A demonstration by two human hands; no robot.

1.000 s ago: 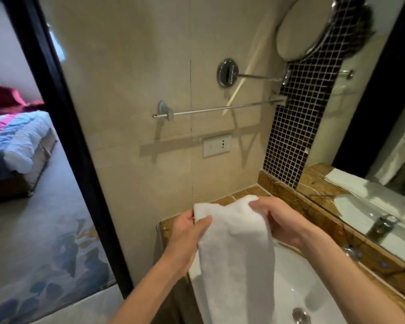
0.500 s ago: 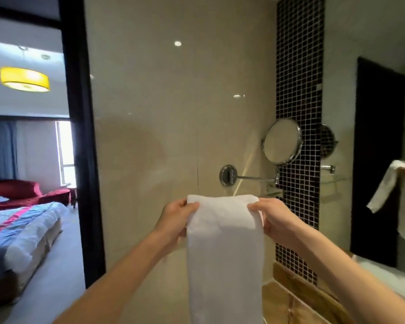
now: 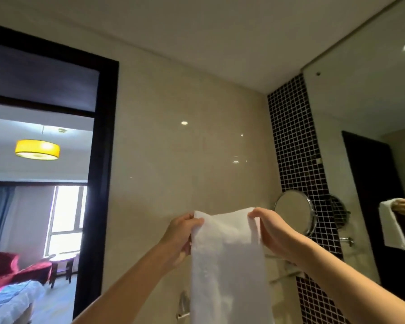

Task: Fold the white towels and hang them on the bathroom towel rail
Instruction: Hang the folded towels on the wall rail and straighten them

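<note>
Head view: white towel (image 3: 227, 265) folded narrow, hanging; both hands pinching top corners

We carry the white towel (image 3: 227, 265) in our 2 hands, left hand (image 3: 181, 232) and right hand (image 3: 274, 230) (pinching its top corners); it hangs before the wall's towel rail (image 3: 285, 276), hiding its middle.

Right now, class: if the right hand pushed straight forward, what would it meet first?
Probably the beige wall. The right hand grips the towel before it; the round mirror sits just right, depth unclear.
</note>
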